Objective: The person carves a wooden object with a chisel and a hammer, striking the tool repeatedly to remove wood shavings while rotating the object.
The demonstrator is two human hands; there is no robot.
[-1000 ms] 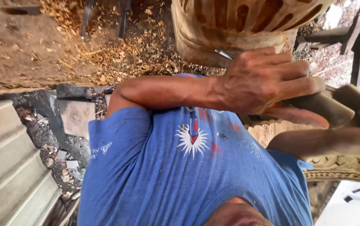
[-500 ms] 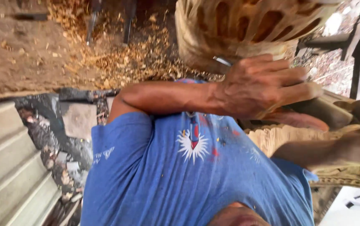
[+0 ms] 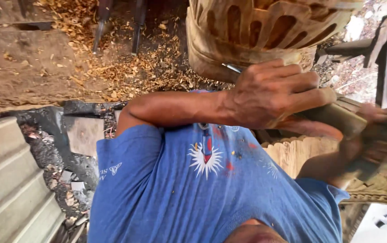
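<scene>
Head view, tilted steeply, looking down over the person's own blue printed T-shirt (image 3: pixel 193 189). Left hand (image 3: pixel 274 96) crosses the chest, fingers curled together around a thin metal chisel (image 3: pixel 232 68), of which only a short silvery length shows above the knuckles; the working end is hidden behind the hand. Just beyond those fingers stands a large rounded carved wooden piece with open slots cut through its wall (image 3: pixel 256 31), its lower rim close above the knuckles; touching or not, cannot tell. Right hand (image 3: pixel 373 118) sits past the left fingertips, motion-blurred, fingers wrapped around the handle of a blocky wooden mallet (image 3: pixel 337 118), whose head lies just under the left fingers. Below both hands, a pale carved wooden panel with a scalloped edge (image 3: pixel 301 150) and a darker ornamented wooden band (image 3: pixel 382 189). Away from the fingers, across the forearm, a spread of tan wood chips (image 3: pixel 126 67) on bare earth, with two dark long-handled tools (image 3: pixel 101 27) lying among them. Grey concrete steps (image 3: pixel 4 180) at the near edge, well apart from both hands.
</scene>
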